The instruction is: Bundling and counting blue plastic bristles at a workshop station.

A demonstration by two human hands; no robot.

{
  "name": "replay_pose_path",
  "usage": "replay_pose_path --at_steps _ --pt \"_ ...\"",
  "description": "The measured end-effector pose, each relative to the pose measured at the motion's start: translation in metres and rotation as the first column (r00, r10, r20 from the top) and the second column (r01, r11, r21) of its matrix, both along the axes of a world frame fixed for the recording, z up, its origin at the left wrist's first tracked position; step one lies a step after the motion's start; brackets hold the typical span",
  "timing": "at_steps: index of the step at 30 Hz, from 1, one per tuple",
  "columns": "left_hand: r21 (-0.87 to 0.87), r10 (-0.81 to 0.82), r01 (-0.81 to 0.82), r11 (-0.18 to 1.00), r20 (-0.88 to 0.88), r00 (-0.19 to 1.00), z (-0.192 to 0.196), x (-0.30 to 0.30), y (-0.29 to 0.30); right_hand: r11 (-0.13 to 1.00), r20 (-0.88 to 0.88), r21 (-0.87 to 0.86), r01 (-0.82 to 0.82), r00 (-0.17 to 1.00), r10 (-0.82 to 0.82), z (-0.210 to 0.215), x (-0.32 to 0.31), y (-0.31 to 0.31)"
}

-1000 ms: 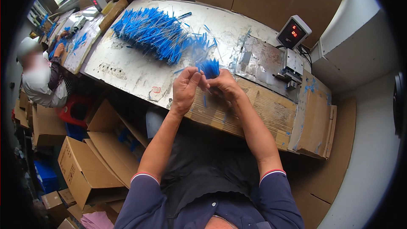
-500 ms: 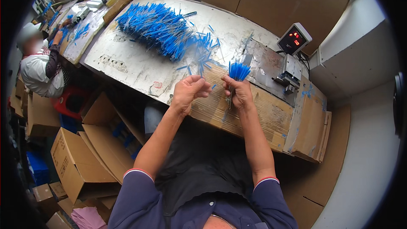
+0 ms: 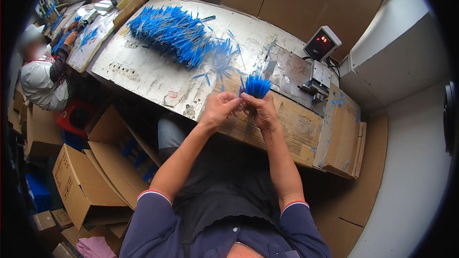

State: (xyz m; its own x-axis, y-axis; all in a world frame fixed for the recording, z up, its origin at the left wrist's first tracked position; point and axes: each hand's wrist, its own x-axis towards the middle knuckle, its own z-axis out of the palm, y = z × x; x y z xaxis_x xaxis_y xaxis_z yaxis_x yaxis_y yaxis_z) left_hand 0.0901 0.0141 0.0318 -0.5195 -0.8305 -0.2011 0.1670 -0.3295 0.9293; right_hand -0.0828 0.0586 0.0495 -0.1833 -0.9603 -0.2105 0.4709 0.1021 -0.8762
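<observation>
My right hand (image 3: 264, 111) is closed around a bundle of thin blue-tipped wire sticks (image 3: 257, 86), their blue ends pointing up and away from me. My left hand (image 3: 221, 110) meets it from the left, thumb and fingers pinched on a single blue-tipped stick (image 3: 242, 85) at the bundle's edge. Beyond my hands, a big heap of similar sticks (image 3: 167, 33) covers the far left of the worktable (image 3: 138, 79). Some loose sticks (image 3: 222, 57) lie scattered between the heap and my hands. The lower ends of the held bundle are partly hidden by my fingers.
A metal fixture (image 3: 315, 83) and a box with a red digital display (image 3: 322, 43) stand on the right. Worn cardboard (image 3: 287, 129) covers the table's near edge. Open cartons (image 3: 91, 181) stand lower left. A co-worker (image 3: 45, 81) sits at another table at far left.
My left hand has moved right, from apart to touching the bundle, and a stick now shows at its fingertips. The whole view has shifted slightly.
</observation>
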Motion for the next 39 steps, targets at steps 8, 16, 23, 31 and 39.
replay_pose_path --at_steps 8,16,23,31,39 --pt "-0.212 -0.033 0.053 0.976 0.096 0.995 -0.001 -0.007 0.016 1.000 -0.052 -0.023 0.014 0.999 -0.015 -0.002 0.004 0.013" --pt "-0.181 0.048 -0.019 0.983 0.158 0.986 0.001 -0.010 0.029 0.963 -0.189 -0.141 0.231 0.948 -0.255 -0.022 0.025 0.023" --pt "-0.143 0.081 -0.053 0.988 0.197 0.977 -0.008 -0.008 0.044 0.866 -0.015 -0.208 0.455 0.884 -0.468 -0.018 0.035 0.029" --pt "-0.061 0.002 0.010 0.998 0.190 0.982 -0.006 0.000 0.057 0.937 0.116 -0.121 0.327 0.942 -0.314 -0.011 0.004 0.031" --pt "0.021 -0.101 0.100 0.995 0.070 0.992 0.015 -0.010 0.057 0.979 0.092 -0.091 0.183 0.980 -0.175 -0.016 -0.001 0.038"
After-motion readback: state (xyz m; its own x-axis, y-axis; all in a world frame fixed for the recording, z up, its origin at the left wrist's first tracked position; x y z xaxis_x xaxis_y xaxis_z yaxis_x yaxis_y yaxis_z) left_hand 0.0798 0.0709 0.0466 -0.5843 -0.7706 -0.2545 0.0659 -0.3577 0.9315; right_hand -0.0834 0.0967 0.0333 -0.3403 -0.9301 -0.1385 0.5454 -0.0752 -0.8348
